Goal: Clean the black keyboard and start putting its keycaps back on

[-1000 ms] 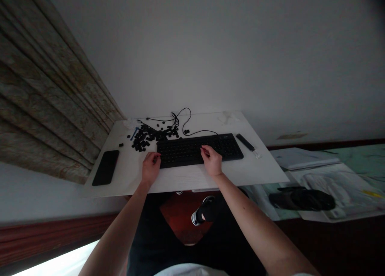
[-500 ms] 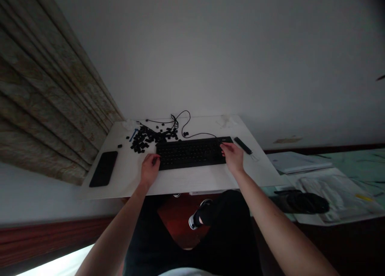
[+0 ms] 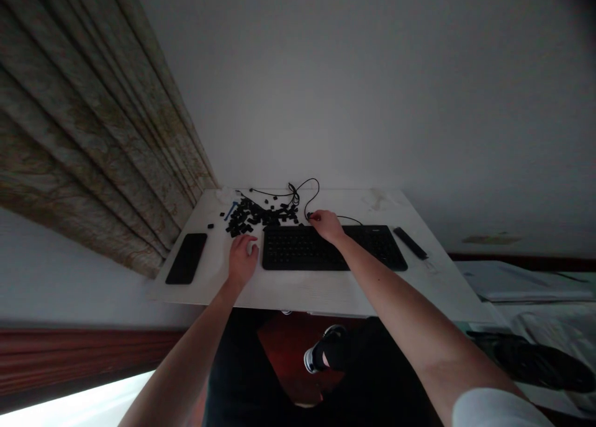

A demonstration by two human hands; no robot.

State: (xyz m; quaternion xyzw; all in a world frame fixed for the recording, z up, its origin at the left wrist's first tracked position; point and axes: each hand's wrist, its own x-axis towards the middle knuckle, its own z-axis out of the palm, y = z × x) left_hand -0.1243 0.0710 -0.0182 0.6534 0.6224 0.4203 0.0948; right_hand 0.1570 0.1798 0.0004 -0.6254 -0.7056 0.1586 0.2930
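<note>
A black keyboard [image 3: 302,253] lies flat on the white table, its cable running out behind it. My left hand [image 3: 243,262] rests just left of the keyboard, thumb and fingers curved and apart, with nothing visible between them. Over the keyboard's back edge reaches my right hand [image 3: 328,226], its fingertips pinched at a small black keycap [image 3: 309,215] by the cable; the fingers partly hide it. Behind and left of the keyboard spreads a pile of loose black keycaps [image 3: 254,215]. A blue tool [image 3: 231,210] lies at the pile's left side.
A black phone [image 3: 187,259] lies at the table's left. Right of the keyboard is a dark narrow object [image 3: 410,242]. The thin black cable [image 3: 318,190] loops near the wall. A curtain [image 3: 93,123] hangs at left. Papers [image 3: 526,281] and a black bag-like item [image 3: 544,362] lie at right.
My right hand has moved left from the keyboard's right end to the keycaps by the cable. My left hand has come off the keyboard's left edge and its fingers have opened. The view has shifted.
</note>
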